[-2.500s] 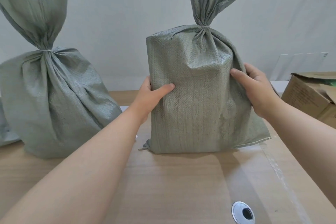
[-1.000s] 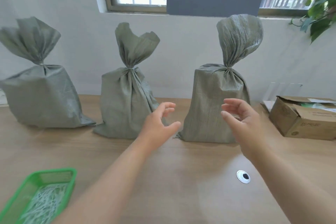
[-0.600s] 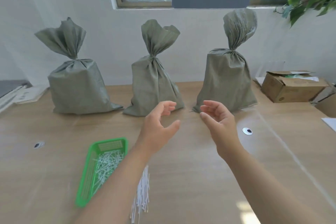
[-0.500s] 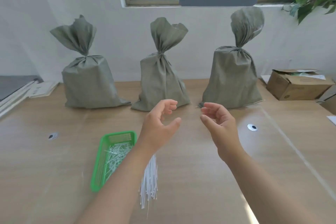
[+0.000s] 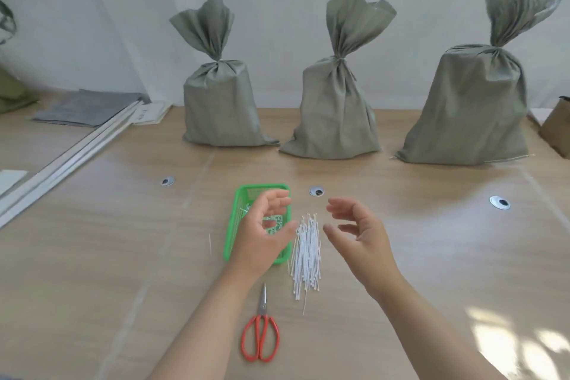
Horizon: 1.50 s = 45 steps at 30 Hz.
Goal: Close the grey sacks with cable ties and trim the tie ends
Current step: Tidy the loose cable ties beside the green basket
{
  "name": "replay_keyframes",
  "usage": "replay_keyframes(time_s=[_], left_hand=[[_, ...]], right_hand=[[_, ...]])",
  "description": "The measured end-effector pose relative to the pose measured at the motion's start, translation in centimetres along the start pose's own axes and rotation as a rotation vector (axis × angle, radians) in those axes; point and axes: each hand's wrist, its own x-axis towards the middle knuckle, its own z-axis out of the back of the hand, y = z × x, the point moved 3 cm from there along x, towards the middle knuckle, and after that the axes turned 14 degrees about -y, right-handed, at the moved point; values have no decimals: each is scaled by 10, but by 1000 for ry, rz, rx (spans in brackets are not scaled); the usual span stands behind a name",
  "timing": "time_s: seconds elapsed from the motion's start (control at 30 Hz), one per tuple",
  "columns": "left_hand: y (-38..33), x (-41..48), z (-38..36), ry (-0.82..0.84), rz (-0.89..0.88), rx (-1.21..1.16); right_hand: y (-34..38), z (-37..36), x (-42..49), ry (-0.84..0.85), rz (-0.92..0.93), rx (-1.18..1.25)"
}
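Three grey sacks stand along the wall with their necks tied: the left sack (image 5: 219, 102), the middle sack (image 5: 334, 108) and the right sack (image 5: 468, 105). A bundle of white cable ties (image 5: 305, 259) lies on the table. Red-handled scissors (image 5: 260, 336) lie nearer to me. My left hand (image 5: 265, 234) hovers over the green basket (image 5: 239, 203) of trimmed tie ends, fingers relaxed and holding nothing. My right hand (image 5: 361, 234) hovers just right of the ties, also relaxed and holding nothing.
A wooden table (image 5: 92, 256) carries round cable grommets (image 5: 316, 191) (image 5: 499, 202) (image 5: 167, 181). White strips (image 5: 61, 163) and grey sheets (image 5: 89, 106) lie at the left. A cardboard box corner (image 5: 555, 129) shows at the right edge. One loose tie (image 5: 210, 244) lies left of the basket.
Both hands let go of the right sack and drew back toward me. The view pulled back and down, bringing the basket, ties and scissors into sight.
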Motion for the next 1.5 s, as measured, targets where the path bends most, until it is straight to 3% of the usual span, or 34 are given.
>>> replay_keyframes(time_s=[0.37,0.63,1.03,1.3,1.5], left_hand=[[115,73,143,44,79,15],[191,130,229,126,205,34],[282,146,246,142,448,-3],[319,143,246,188,504,3],[332,140,250,218,545,5]], right_hand=[[-20,-191,-29,-32,-84,-34],[-41,-320,-38,-9,-147,-215],[-164,-423,-20,142,-340,-648],[-217,-441,-6,62,-410,-1079],[-228,-441,-4,55,-382,-1158]])
